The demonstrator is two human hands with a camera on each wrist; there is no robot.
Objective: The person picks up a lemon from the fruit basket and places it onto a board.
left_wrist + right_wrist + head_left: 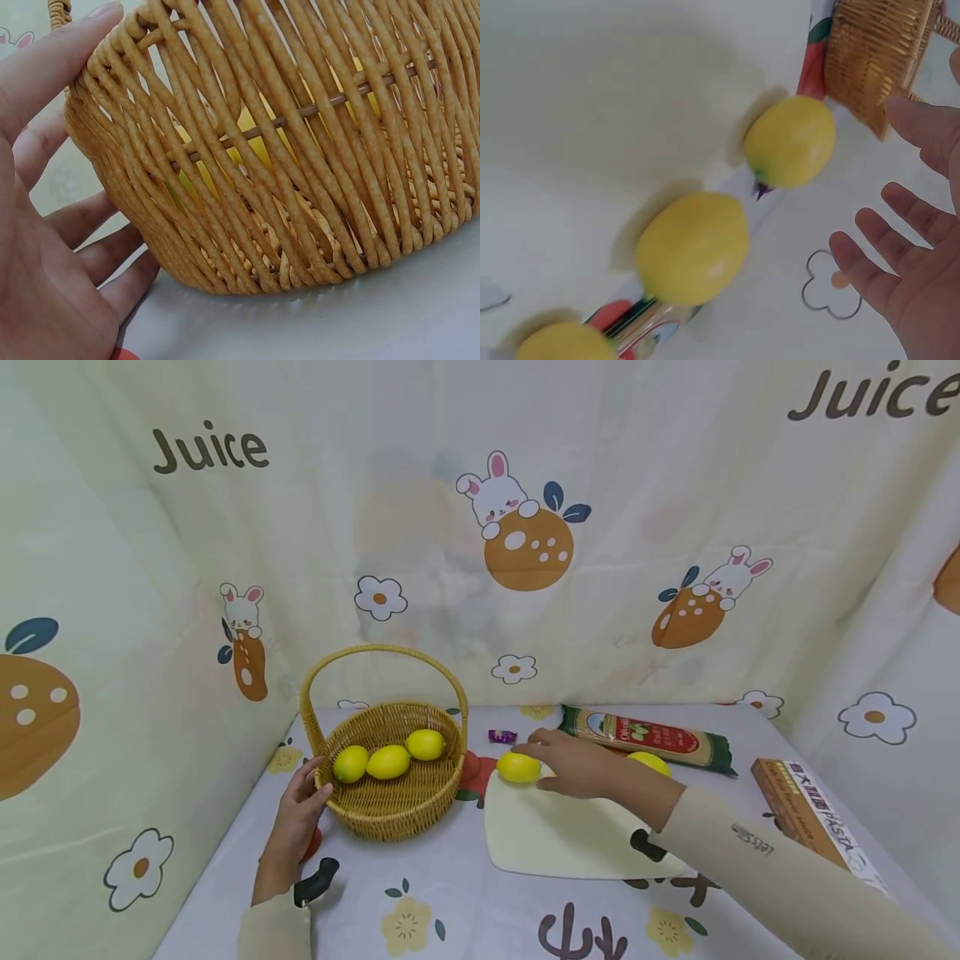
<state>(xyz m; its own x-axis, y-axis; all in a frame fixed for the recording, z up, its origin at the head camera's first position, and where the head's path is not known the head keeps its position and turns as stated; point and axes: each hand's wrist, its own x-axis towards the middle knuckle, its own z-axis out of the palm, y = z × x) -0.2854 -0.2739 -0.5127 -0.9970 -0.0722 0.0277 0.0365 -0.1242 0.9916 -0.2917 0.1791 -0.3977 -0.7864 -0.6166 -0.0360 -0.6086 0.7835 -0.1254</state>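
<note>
The right hand [579,767] hovers with its fingers extended and spread wide of the thumb, holding nothing. Just beside its fingertips, at nine o'clock in the head view, a bright yellow oval lemon [517,768] lies at the eleven o'clock corner of a flat cream cutting board [570,843], its long axis apparently running nine to three. Farther out at nine o'clock stands a tan woven wicker basket [405,822] with an arched handle; the left hand [294,814] grips its nine o'clock side, so the right is nearer the lemon.
</note>
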